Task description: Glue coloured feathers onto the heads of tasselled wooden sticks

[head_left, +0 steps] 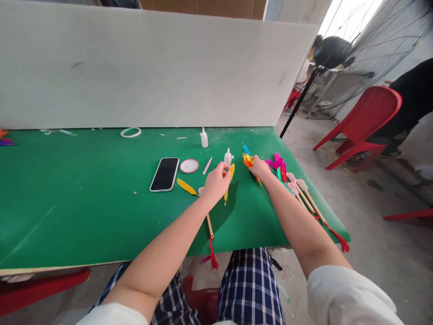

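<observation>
My left hand (216,181) is closed, pinching a yellow feather (230,177) over the green table (84,194). Under its wrist lies a wooden stick (209,225) with a red tassel hanging off the front edge. Another yellow feather (186,187) lies just left of that hand. My right hand (260,168) rests with fingers curled on a small pile of orange and blue feathers (247,158). A small glue bottle (228,157) stands between the two hands.
A black phone (165,174), a round white lid (189,165), a second glue bottle (204,137) and a tape ring (130,132) lie on the table. Pink and green feathers (278,163) and tasselled sticks (313,203) sit at the right edge. Red chairs (363,122) and another person stand beyond.
</observation>
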`<control>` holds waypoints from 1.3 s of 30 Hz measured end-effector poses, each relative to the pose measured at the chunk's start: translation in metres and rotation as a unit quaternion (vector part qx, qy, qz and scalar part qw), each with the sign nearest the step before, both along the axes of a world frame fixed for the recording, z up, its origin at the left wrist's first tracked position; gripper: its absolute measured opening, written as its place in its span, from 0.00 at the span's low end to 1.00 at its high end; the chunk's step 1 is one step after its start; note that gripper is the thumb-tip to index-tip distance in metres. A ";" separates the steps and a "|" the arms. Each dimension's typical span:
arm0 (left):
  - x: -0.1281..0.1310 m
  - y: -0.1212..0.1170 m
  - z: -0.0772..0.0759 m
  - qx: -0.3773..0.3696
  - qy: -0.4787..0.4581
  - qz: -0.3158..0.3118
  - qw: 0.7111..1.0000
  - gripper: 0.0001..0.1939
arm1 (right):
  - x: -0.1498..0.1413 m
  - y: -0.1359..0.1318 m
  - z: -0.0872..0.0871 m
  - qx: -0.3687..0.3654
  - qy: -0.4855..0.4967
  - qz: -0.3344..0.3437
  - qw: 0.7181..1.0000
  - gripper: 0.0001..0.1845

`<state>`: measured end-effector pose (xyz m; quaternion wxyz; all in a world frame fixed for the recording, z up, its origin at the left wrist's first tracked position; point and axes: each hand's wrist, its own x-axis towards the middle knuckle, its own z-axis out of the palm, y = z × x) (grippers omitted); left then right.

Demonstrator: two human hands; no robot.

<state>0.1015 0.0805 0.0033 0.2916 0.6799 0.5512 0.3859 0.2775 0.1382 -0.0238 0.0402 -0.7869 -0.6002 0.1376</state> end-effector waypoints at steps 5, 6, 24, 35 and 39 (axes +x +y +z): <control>-0.024 -0.027 -0.015 -0.091 0.248 -0.083 0.961 0.07 | 0.004 -0.003 0.001 0.015 0.021 -0.017 1.000 0.20; -0.023 -0.029 -0.019 -0.081 0.265 -0.096 0.956 0.08 | 0.007 -0.003 0.003 0.019 0.029 -0.017 0.999 0.20; 0.024 -0.006 -0.039 0.002 0.212 -0.153 0.965 0.08 | -0.003 -0.059 -0.005 0.084 0.335 0.048 0.937 0.19; 0.011 -0.006 -0.034 -0.005 0.231 -0.032 0.972 0.12 | 0.021 -0.040 0.013 0.055 0.160 -0.049 0.984 0.18; 0.012 -0.002 -0.038 0.029 0.207 0.001 0.978 0.12 | 0.021 -0.021 0.008 0.071 0.080 -0.072 0.992 0.22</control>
